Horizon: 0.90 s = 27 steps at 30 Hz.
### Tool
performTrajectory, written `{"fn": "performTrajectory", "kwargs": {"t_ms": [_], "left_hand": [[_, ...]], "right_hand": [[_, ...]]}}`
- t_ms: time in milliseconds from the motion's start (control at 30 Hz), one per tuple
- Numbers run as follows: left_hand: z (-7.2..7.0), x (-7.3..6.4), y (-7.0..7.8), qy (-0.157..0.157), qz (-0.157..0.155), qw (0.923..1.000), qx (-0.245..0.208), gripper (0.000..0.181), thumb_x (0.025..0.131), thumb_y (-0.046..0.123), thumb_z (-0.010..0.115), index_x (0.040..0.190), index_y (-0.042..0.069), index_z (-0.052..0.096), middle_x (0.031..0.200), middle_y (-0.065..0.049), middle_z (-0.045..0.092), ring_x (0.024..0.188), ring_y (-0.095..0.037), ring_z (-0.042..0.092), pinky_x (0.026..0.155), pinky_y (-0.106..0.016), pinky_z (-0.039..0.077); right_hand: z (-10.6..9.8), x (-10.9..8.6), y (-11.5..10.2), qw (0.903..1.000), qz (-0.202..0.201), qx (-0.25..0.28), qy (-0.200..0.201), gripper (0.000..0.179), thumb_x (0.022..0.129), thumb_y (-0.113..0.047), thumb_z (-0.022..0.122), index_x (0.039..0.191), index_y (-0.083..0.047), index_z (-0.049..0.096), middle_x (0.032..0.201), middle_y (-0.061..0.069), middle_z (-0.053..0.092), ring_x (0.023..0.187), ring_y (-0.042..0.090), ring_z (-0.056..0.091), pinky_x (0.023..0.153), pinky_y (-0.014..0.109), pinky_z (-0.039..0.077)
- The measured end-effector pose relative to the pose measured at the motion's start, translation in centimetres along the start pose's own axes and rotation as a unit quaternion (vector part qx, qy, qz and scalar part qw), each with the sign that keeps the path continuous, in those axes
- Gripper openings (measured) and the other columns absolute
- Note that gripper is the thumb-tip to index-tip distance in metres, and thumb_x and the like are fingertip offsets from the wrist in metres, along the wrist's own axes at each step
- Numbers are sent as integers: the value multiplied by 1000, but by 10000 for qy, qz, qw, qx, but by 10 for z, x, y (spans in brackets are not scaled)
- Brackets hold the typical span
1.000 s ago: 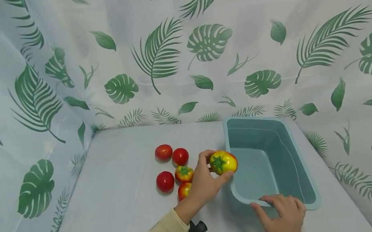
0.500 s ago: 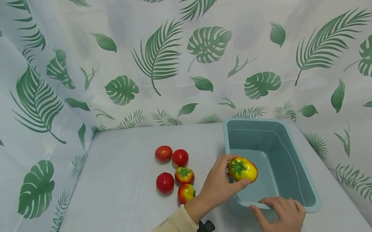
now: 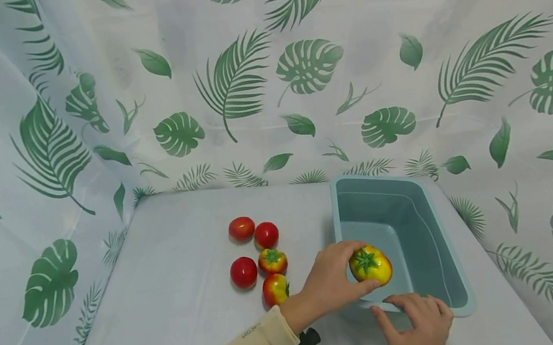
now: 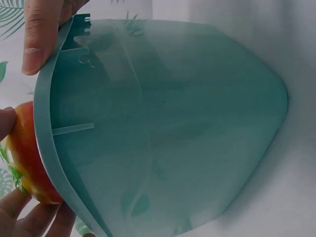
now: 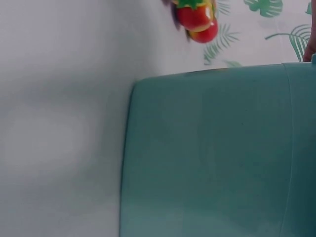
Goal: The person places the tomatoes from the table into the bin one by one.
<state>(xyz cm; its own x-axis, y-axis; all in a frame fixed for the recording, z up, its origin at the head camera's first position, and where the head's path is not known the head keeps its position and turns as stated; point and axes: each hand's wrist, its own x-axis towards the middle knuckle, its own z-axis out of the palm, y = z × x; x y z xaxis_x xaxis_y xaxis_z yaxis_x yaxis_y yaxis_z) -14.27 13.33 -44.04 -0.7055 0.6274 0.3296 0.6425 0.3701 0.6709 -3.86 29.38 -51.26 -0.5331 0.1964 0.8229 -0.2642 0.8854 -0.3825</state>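
Note:
My left hand (image 3: 332, 279) holds a yellow-and-red tomato (image 3: 373, 266) with a green star-shaped calyx, pinched between thumb and fingers. It hangs over the near left part of a blue-green plastic bin (image 3: 419, 216). In the left wrist view, the same tomato (image 4: 30, 153) shows its red side just beyond the bin's rim (image 4: 43, 113). My right hand (image 3: 421, 324) grips the bin's near rim, thumb outside and fingers over the edge. The right wrist view is mostly filled by the bin's outer wall (image 5: 207, 153).
Left of the bin, several tomatoes lie on the white tabletop (image 3: 178, 308): red ones (image 3: 244, 272) and yellow-red ones (image 3: 276, 290). A black piece (image 3: 308, 340) sits at the left wrist. Leaf-printed sheeting (image 3: 251, 80) rises behind and at the left.
My left hand has carried the tomato rightward and nearer, from beside the bin's left rim to over its inside. My right hand has stayed on the near rim.

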Motion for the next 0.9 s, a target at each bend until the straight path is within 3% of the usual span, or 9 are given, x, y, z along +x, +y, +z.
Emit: {"fn": "performTrajectory", "kwargs": {"t_ms": [233, 433, 633, 900], "left_hand": [[1, -2, -1, 52, 49, 9993, 363, 59, 84, 49, 71, 132, 20, 54, 129, 10, 57, 106, -9, 50, 91, -30, 41], [1, -5, -1, -27, 51, 9988, 491, 59, 84, 47, 71, 133, 19, 52, 131, 7, 55, 115, -14, 45, 94, -31, 40], [-2, -9, -4, -61, -45, 9995, 322, 60, 85, 41, 70, 136, 18, 51, 136, 5, 52, 126, -17, 40, 104, -40, 38], [-5, -15, -12, 14, -335, 9994, 97, 58, 86, 40, 69, 136, 19, 51, 138, 6, 51, 126, -17, 42, 105, -41, 39]], "right_hand": [[2, 1, 0, 10000, -61, -21, 6, 52, 86, -60, 63, 76, -10, 71, 69, 5, 65, 63, 17, 41, 85, 37, 22], [1, 1, 0, 9999, -90, -58, 48, 53, 86, -60, 64, 75, -8, 72, 70, 7, 66, 61, 19, 43, 88, 35, 23], [1, 3, -2, 9999, -95, 16, 64, 53, 86, -58, 65, 76, -7, 72, 69, 7, 66, 61, 19, 41, 89, 33, 23], [2, 2, 0, 10000, -41, -84, 1, 55, 86, -60, 63, 76, -7, 72, 69, 8, 66, 60, 22, 43, 89, 34, 23]]}}
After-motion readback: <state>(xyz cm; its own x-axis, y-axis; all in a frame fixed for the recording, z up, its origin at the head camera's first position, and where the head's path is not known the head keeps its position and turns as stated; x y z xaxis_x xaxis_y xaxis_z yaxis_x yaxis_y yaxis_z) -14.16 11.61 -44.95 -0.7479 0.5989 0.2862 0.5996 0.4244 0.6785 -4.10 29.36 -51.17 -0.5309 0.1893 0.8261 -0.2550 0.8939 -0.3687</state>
